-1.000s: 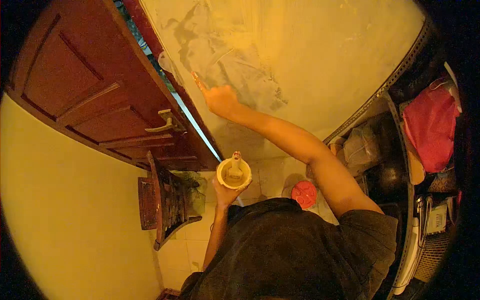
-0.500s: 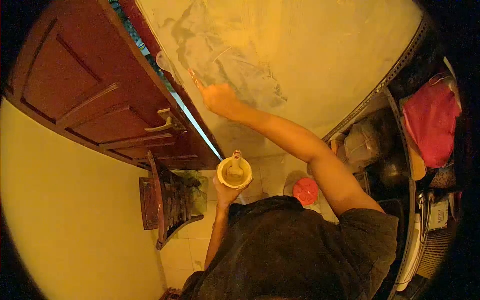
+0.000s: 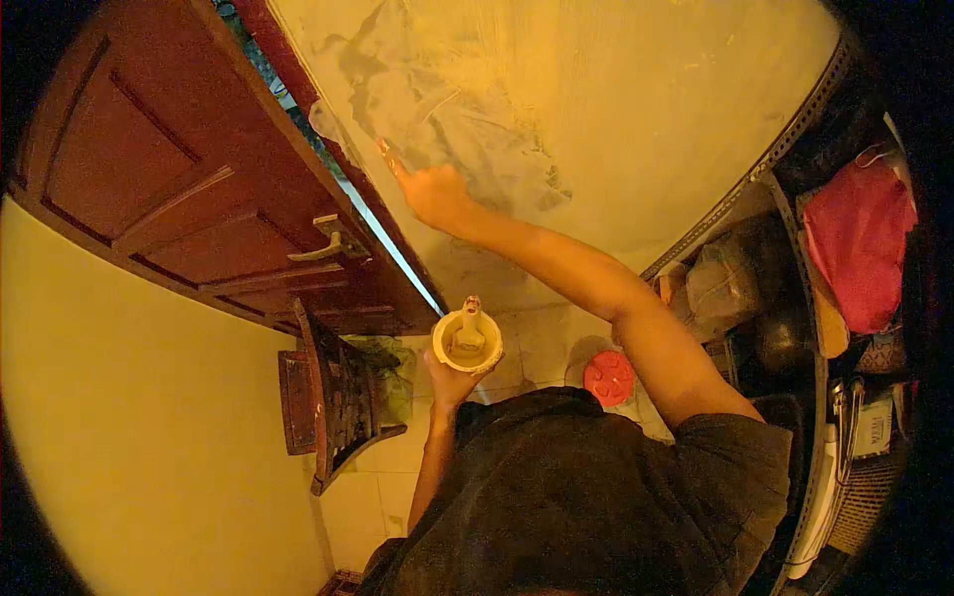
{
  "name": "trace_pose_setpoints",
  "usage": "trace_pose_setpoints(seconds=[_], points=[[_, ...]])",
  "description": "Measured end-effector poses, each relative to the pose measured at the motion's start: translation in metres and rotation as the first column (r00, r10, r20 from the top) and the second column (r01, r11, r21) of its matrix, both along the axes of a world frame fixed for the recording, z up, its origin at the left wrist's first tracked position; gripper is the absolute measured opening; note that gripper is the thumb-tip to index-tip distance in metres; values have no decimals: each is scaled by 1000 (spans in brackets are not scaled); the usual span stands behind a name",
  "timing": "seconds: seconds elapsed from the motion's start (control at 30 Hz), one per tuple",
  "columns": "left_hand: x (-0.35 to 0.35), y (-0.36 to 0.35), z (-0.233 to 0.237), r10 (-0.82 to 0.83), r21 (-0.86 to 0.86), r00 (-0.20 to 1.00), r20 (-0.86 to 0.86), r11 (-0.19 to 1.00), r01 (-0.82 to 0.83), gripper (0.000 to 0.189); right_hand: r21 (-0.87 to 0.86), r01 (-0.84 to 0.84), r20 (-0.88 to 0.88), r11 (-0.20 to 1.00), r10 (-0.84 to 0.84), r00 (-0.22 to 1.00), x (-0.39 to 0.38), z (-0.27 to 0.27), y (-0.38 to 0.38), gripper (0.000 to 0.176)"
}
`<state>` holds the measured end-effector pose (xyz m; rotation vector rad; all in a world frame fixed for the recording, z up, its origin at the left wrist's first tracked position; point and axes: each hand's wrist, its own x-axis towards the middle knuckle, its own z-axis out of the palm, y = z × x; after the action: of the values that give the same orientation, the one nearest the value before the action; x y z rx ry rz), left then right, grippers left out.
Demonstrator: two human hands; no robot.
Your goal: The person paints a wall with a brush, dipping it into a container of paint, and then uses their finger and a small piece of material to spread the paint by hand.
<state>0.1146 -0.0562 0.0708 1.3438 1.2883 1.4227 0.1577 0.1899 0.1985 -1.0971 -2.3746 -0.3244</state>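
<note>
My left hand (image 3: 452, 379) is wrapped round the side of a small round pot (image 3: 439, 348), holding it upright in front of my body. A paintbrush (image 3: 470, 323) stands in it, handle up against the far rim, its wide end down inside. My right arm reaches forward to the wall (image 3: 636, 109), which has smeared grey, patchy marks. Close to the door-side edge of these marks, my right hand (image 3: 437, 196) has its index finger stretched out, the other fingers curled. Pale smears coat that fingertip, which is right at the wall surface.
A dark red panelled door (image 3: 149, 169) with a metal handle (image 3: 333, 240) stands ajar at the left. Below it is a dark wooden chair (image 3: 338, 407). A red round lid (image 3: 608, 377) is on the tiled floor. Metal shelving at the right holds a red cloth (image 3: 857, 243) and bundled goods.
Almost nothing differs. Both hands keep their places, with the pot and brush held still; the view shifts very slightly.
</note>
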Motion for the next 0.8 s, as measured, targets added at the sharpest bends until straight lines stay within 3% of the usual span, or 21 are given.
trace_pose_setpoints(seconds=[0.03, 0.2, 0.33, 0.6, 0.8], points=[[-1, 1, 2, -22, 4, 998, -58, 1000, 22, 78, -1, 0, 0, 1000, 0, 1000, 0, -2, 1, 84], [4, 0, 3, 62, 74, 997, -35, 995, -59, 76, 69, -34, -26, 997, 36, 999, -2, -16, 12, 84], [4, 1, 21, 63, 86, 993, -101, 995, -54, 72, -2, -16, 5, 1000, 16, 1000, 0, -6, 3, 86], [0, -1, -2, 54, 53, 997, -59, 997, -51, 73, -46, -13, 57, 999, 15, 998, -3, -30, 7, 88], [6, -1, 13, 84, 49, 996, -44, 995, -82, 70, -39, -37, 9, 999, 38, 999, -1, -10, 5, 85]])
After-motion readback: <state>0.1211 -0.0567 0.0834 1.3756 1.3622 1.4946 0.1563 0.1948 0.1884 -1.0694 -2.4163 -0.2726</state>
